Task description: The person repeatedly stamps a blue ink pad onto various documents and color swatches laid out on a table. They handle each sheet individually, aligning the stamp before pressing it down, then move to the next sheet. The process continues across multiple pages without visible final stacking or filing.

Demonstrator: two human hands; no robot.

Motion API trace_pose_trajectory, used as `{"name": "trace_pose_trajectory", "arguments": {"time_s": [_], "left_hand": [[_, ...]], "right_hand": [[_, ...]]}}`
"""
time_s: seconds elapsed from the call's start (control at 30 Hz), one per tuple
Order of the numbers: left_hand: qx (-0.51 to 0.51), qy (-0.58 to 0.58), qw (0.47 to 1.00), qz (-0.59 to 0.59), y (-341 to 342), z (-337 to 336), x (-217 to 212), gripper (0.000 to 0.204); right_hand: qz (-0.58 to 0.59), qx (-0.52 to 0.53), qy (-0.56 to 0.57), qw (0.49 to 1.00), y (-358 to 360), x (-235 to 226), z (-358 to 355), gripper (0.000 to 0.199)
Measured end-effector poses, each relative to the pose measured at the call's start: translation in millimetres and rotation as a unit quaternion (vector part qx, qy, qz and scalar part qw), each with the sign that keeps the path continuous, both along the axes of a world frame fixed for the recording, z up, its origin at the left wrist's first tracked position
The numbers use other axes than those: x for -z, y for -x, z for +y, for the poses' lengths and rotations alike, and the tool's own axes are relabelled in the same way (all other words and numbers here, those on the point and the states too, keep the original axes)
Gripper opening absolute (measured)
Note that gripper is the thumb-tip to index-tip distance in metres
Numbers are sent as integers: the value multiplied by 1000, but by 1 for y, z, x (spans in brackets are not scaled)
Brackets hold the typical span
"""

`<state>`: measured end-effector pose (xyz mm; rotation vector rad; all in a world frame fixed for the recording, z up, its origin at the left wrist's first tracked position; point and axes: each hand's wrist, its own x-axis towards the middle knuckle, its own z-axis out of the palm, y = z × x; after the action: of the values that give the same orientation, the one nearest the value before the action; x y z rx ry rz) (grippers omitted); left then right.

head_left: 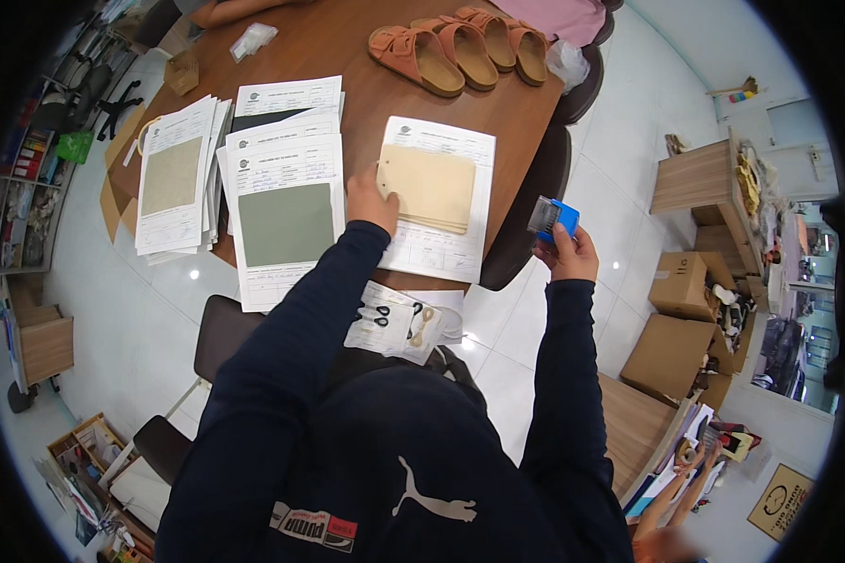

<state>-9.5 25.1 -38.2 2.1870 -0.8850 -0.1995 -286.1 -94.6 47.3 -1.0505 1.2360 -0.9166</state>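
Cardboard box (678,283) at the right stands open and contains pale and dark pieces too small to identify. Small brown basket (181,72) sits at the far left of the wooden table (338,52); its contents cannot be made out. Red binders (28,164) occupy the shelving at the left. Right hand (570,251) grips a blue stamp (566,214), held beyond the right table edge; the fingers cover part of its body. Left hand (373,202) is at the left edge of the cream swatches (432,183), which lie on a white paper stack (437,258) near the front table edge; whether it pinches or only presses them cannot be told. Left sleeve (291,310) adjoins a card with black loops (382,314). Another person's forearm (235,11) is cut off at the upper edge
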Motion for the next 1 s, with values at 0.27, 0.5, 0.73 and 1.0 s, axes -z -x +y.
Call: {"name": "trace_pose_trajectory", "arguments": {"time_s": [0.27, 0.5, 0.73, 1.0], "left_hand": [[341, -111, 910, -206, 19, -25, -22, 40], [386, -167, 891, -169, 0, -36, -24, 26], [397, -187, 859, -262, 7, -37, -20, 17], [68, 90, 993, 19, -12, -29, 3, 16]], "right_hand": [[2, -40, -55, 998, -6, 25, 31, 47], [4, -24, -59, 998, 4, 21, 37, 47], [-8, -9, -60, 998, 9, 24, 46, 47], [-29, 0, -51, 998, 10, 25, 50, 47]]}}
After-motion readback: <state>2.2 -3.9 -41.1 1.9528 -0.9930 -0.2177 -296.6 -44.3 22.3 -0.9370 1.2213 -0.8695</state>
